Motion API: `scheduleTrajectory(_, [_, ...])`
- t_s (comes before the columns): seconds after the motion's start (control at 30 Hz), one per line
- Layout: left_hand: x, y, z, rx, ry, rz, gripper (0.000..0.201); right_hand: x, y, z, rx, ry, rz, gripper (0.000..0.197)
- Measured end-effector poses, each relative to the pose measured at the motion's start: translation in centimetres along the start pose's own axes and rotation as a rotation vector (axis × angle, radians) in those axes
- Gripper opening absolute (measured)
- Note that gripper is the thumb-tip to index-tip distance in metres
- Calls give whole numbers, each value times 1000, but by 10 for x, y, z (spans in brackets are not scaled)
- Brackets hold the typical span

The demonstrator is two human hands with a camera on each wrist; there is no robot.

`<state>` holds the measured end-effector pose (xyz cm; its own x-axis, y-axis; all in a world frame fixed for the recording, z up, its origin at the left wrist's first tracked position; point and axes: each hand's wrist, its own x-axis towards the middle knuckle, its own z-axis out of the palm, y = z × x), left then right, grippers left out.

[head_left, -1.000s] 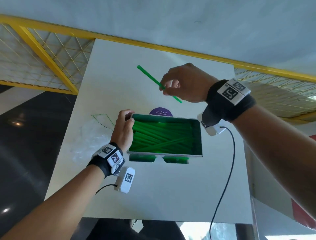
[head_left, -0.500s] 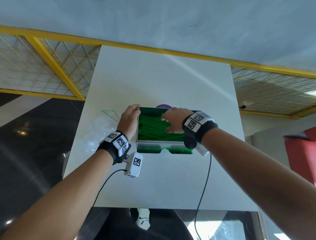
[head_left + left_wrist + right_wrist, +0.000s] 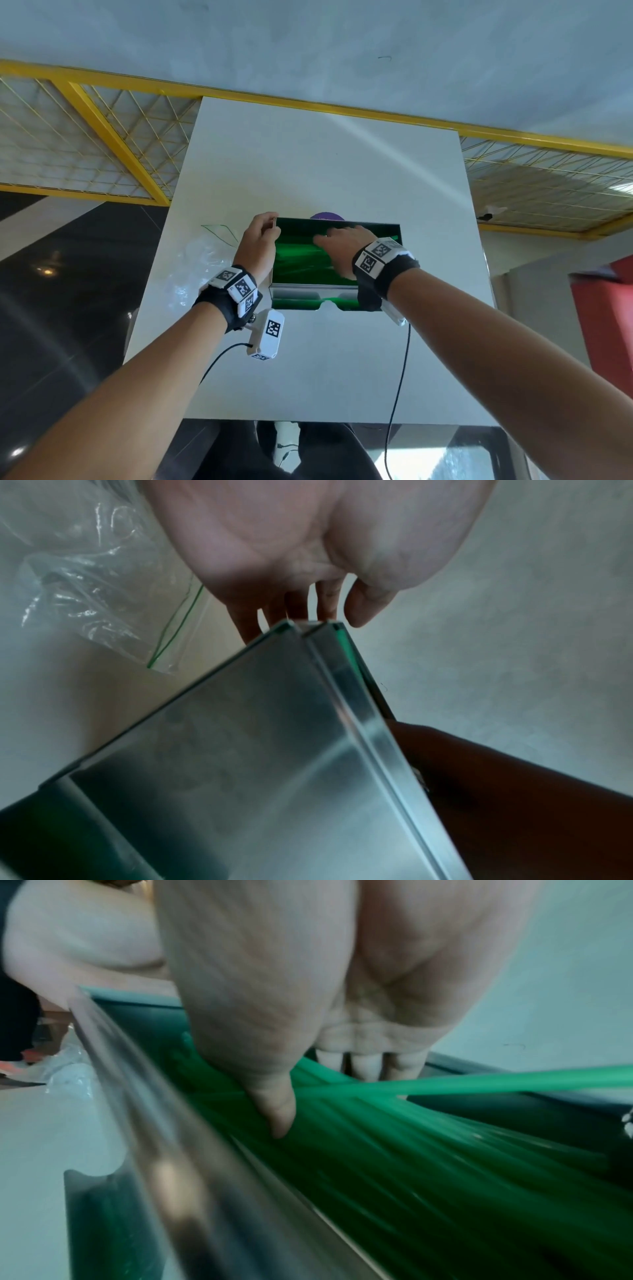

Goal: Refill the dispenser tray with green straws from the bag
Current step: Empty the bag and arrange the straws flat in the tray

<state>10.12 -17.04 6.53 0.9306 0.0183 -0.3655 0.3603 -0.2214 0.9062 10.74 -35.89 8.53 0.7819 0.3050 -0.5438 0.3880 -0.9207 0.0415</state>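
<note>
The metal dispenser tray (image 3: pixel 308 292) stands mid-table with a bed of green straws (image 3: pixel 298 262) inside. My left hand (image 3: pixel 262 233) grips the far corner of its left wall, and the left wrist view shows the fingers (image 3: pixel 325 607) curled at that corner of the tray (image 3: pixel 240 750). My right hand (image 3: pixel 337 240) lies inside the tray, fingers stretched flat on the straws (image 3: pixel 394 1150). One straw (image 3: pixel 496 1083) slants across under the fingers (image 3: pixel 366 1064) and rises over the right wall. The clear bag (image 3: pixel 202 263) lies crumpled left of the tray, seemingly empty.
The white table (image 3: pixel 325 370) ends a short way in front of the tray. A purple sticker (image 3: pixel 327 216) shows behind the tray. Yellow railing with mesh (image 3: pixel 113 137) runs behind the table. Wrist-camera cables (image 3: pixel 400 377) hang off the front edge.
My right hand has come down with the single straw from above the tray into it and now lies flat on the straws. The left hand has stayed on the tray's left wall.
</note>
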Motion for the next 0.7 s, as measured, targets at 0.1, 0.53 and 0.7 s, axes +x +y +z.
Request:
scheduleTrajectory(0.1, [-3, 1, 0, 7, -8, -3, 45, -4, 3, -1, 63, -17, 45, 62])
scheduleTrajectory(0.53, [-8, 6, 1, 28, -21, -15, 53, -18, 21, 5, 163, -41, 160, 38])
scheduleTrajectory(0.7, [-8, 7, 1, 35, -24, -7, 52, -19, 18, 1, 122, 146, 143, 44])
